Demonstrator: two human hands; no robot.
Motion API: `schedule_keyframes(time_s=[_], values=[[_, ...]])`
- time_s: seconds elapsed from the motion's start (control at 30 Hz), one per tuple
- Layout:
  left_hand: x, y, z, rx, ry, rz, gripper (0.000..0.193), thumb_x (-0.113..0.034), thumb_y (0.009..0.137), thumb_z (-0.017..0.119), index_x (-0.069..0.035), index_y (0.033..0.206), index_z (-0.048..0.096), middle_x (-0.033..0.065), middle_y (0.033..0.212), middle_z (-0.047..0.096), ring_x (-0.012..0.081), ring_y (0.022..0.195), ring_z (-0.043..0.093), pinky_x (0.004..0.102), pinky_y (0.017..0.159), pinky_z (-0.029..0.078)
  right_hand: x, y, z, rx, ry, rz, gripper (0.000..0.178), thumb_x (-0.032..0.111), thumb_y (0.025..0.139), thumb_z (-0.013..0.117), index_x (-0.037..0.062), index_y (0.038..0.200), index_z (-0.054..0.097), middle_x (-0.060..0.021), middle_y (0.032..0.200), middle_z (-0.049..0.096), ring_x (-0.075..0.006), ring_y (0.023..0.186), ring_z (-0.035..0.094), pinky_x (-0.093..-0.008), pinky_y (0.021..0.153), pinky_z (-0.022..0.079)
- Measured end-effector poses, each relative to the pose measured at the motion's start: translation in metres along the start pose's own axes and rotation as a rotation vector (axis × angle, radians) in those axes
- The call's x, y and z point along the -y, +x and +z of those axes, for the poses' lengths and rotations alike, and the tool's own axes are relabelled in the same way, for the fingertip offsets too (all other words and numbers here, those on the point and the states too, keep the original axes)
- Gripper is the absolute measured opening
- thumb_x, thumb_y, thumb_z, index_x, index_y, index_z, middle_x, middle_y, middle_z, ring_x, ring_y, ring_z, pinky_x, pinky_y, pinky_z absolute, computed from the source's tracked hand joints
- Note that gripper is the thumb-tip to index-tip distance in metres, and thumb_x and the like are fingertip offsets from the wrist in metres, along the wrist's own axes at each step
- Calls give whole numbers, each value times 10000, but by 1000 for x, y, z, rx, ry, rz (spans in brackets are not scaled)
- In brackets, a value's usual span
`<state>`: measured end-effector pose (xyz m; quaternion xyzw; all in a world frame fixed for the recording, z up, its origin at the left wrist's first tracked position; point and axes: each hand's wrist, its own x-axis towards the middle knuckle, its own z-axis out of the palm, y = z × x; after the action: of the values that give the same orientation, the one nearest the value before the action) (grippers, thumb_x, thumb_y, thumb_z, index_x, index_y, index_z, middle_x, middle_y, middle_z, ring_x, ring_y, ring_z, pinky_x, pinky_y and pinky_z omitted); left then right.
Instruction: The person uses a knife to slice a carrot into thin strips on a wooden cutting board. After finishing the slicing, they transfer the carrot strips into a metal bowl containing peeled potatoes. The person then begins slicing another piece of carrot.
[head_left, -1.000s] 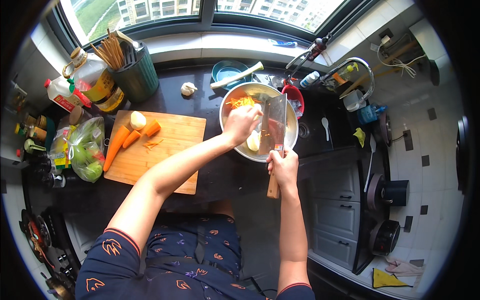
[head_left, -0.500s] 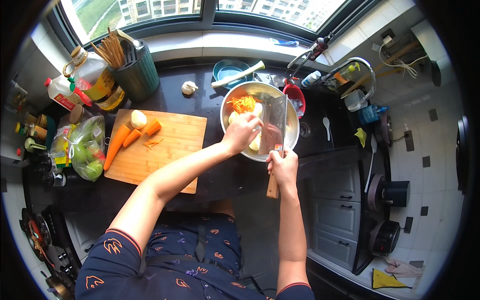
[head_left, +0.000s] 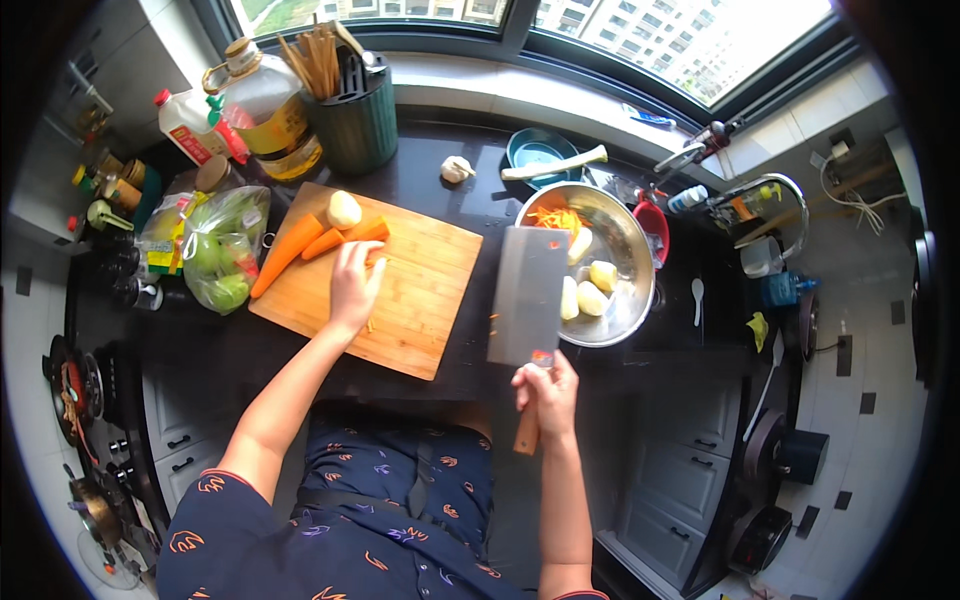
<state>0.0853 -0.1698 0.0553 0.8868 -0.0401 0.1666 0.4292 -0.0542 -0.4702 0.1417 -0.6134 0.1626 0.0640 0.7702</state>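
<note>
My right hand (head_left: 550, 392) is closed round the wooden handle of a broad cleaver (head_left: 526, 300), held up between the cutting board and the steel bowl. Orange bits cling to its blade, which hides part of the bowl's left rim. Over the wooden cutting board (head_left: 420, 290) my left hand (head_left: 352, 285) reaches with fingers apart, right beside a cut carrot piece (head_left: 370, 229) and a few carrot shreds. A whole carrot (head_left: 288, 255), another cut piece and a peeled potato (head_left: 344, 209) lie along the board's far left. Inside the steel bowl (head_left: 632, 300) are carrot shreds (head_left: 556, 219) and several peeled potatoes (head_left: 592, 300).
Left of the board sits a clear bag of green vegetables (head_left: 215, 250). Behind stand oil bottles (head_left: 270, 115) and a green knife block (head_left: 360, 125) with chopsticks. Garlic (head_left: 457, 169), a teal bowl (head_left: 530, 150) with a scallion stalk (head_left: 555, 164), and a red container (head_left: 655, 235) border the bowl.
My left hand has left the steel bowl and moved left to the board. The cleaver has come away from over the bowl, leftward and nearer me. The whole view has shifted.
</note>
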Motion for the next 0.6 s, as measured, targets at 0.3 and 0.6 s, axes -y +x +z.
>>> schedule_keyframes(time_s=[0.3, 0.6], values=[[71, -13, -36, 189, 196, 33, 342, -96, 879, 723, -56, 1211, 652, 144, 1179, 637, 343, 1143, 583, 418, 1004, 468, -77, 26, 69, 188, -23, 299, 128, 80, 986, 556, 32, 1098, 598, -68, 816, 683, -72, 559, 565, -224, 508, 488], [68, -19, 9, 173, 245, 23, 220, -80, 932, 632, -90, 1149, 663, 121, 1094, 608, 315, 1128, 572, 418, 994, 478, -77, 22, 71, 162, -60, 306, 132, 84, 972, 558, 37, 1089, 598, -71, 812, 684, -73, 549, 560, -225, 506, 486]])
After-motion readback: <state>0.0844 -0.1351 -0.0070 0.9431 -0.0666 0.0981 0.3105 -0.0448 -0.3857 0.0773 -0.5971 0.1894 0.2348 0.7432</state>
